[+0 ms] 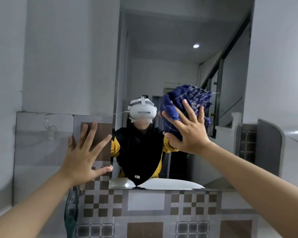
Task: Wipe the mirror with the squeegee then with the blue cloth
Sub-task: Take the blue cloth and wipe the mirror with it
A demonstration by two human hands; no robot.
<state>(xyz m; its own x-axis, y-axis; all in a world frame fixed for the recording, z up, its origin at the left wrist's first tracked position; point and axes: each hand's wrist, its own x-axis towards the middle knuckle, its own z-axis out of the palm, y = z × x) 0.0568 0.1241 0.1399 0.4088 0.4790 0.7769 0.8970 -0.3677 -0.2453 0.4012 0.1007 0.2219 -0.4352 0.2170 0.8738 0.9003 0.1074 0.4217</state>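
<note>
The blue cloth [182, 103], a checked one bunched into a wad, is pressed flat against the mirror [179, 48] by the right hand [189, 133], whose fingers are spread wide over it rather than curled round it. The cloth lies in the middle band of the glass, towards the right, just beside the reflected headset. The left hand [84, 157] is held open with nothing in it, palm laid on the tiled wall [144, 212] at the mirror's left edge, apparently as a brace. No squeegee can be made out with certainty; a dark green object [70, 212] hanging low on the left cannot be identified. The squeegee pass is therefore judged finished and the cloth pass under way. How much glass has been covered cannot be told; the upper part is judged still to be wiped.
</note>
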